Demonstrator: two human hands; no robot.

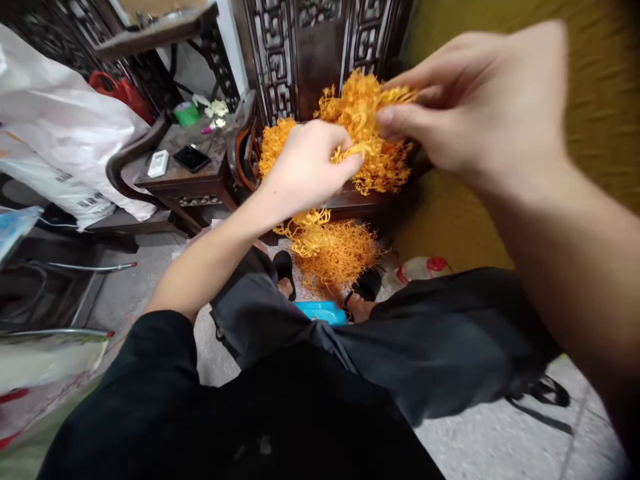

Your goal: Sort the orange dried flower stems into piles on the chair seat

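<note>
My left hand [313, 163] is curled closed around some orange curly strands [345, 155], and a few poke out between thumb and fingers. To its right my right hand [465, 100] pinches a tuft of the same strands [397, 99] between thumb and fingertips. Behind both hands rises a large frizzy orange heap [373, 160] of plastic-looking sprigs on a dark wooden seat, with a further orange clump [276, 143] at its left. Below, between my feet, a mass of thin orange strands [345, 257] rests at a blue plastic container [323, 312], mostly hidden.
At the left a dark wooden side table [175, 177] bears a black phone [191, 158], a small white device [159, 163] and a green tape roll [187, 113]. White plastic bags [65, 133] are piled beside it. A mustard-coloured covered surface [595, 107] stands at the right.
</note>
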